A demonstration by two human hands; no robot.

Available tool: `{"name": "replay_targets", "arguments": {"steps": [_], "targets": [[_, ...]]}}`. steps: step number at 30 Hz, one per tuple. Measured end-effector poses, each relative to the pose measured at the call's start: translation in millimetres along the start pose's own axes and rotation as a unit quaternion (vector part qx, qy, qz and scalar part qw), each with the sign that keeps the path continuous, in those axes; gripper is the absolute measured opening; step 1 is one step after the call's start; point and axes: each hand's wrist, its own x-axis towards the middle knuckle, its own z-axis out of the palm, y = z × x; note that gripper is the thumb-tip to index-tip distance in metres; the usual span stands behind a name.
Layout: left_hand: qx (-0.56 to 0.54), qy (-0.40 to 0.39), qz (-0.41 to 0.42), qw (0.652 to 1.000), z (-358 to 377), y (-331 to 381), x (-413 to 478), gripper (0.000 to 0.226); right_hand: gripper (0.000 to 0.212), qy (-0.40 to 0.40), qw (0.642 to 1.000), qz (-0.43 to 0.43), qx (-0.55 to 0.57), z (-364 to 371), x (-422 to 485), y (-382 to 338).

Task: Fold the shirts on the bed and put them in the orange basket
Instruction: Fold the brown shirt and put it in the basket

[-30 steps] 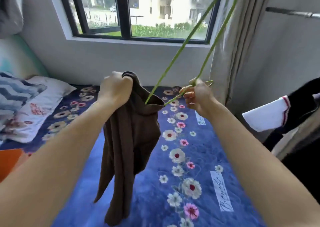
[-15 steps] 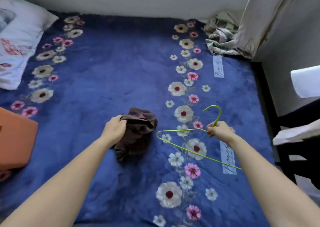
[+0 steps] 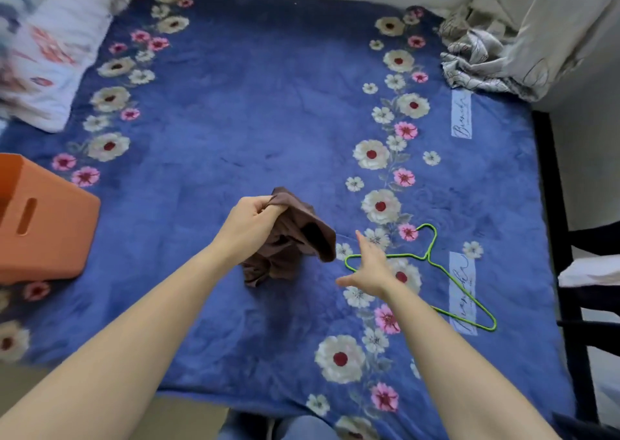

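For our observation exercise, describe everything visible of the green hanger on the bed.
The green hanger is thin wire bent into a triangle with a curved hook pointing away. It is bare and lies flat on the blue floral blanket. The open right hand covers part of its frame; contact unclear.

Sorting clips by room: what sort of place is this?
Most likely a bedroom: a blue floral bedspread, a pillow at its far left, and a curtain at the far right.
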Motion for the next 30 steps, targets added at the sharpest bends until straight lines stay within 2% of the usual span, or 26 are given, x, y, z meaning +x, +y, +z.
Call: {"name": "replay_targets", "arguments": {"steps": [2, 4, 6, 10, 12, 14, 17, 18, 20, 22, 24, 26, 28, 30], "targets": [[-0.016, -0.005, 0.021, 1.000, -19.0, 10.0, -11.4, 0.038, 0.109, 0.030, 0.999, -0.022, 0.011, 17.6, -6.7, -29.5], [-0.021, -0.004, 0.044, 0.999, -36.6, 21.6, -19.9, 0.038, 0.077, 0.097, 0.992, -0.056, 0.065, 15.1, -6.8, -55.7], [-0.033, 0.007, 0.072, 0.997, -69.2, 28.2, -30.6, 0.037, 0.048, 0.129, 0.974, -0.108, 0.149, 0.7, -13.3, -92.0], [-0.006, 0.104, 0.090, 0.991, -143.1, 36.9, -32.8, 0.040, 0.034, 0.139, 0.930, -0.167, 0.296, -54.1, -43.4, -159.2], [-0.005, 0.106, 0.072, 0.992, -186.9, 43.3, -36.0, 0.043, 0.027, 0.176, 0.920, -0.183, 0.298, -78.1, -63.3, -189.6], [0.008, 0.010, 0.061, 0.998, -230.8, 52.4, -43.8, 0.038, 0.021, 0.222, 0.925, -0.223, 0.211, -96.6, -86.5, -219.1], [0.170, -0.141, 0.053, 0.974, -287.1, 64.4, -49.6, 0.028, 0.042, 0.242, 0.937, -0.249, 0.028, -118.1, -125.7, -249.6], [0.234, -0.152, 0.054, 0.959, -302.6, 68.3, -48.8, 0.026, 0.050, 0.228, 0.943, -0.241, -0.015, -122.4, -140.3, -257.2], [0.312, -0.124, 0.076, 0.939, -326.0, 76.2, -49.7, 0.021, 0.063, 0.208, 0.952, -0.195, -0.108, -123.5, -171.1, -272.3], [0.274, -0.123, 0.092, 0.949, -334.8, 84.5, -57.5, 0.025, 0.049, 0.222, 0.943, -0.183, -0.168, -121.1, -188.1, -280.4], [0.188, -0.207, 0.107, 0.954, -330.9, 90.8, -71.3, 0.029, 0.024, 0.245, 0.936, -0.231, -0.103, -118.0, -196.0, -289.7], [0.185, -0.307, 0.112, 0.927, -318.7, 94.9, -85.4, 0.029, 0.013, 0.253, 0.929, -0.261, 0.072, -114.3, -204.6, -302.9], [0.232, -0.384, 0.109, 0.887, -300.4, 91.6, -89.7, 0.031, 0.019, 0.241, 0.911, -0.275, 0.191, -113.2, -213.9, -316.0], [0.291, -0.380, 0.121, 0.870, -282.1, 84.5, -87.3, 0.018, 0.024, 0.208, 0.909, -0.288, 0.220, -111.5, -222.4, -326.8]]}}
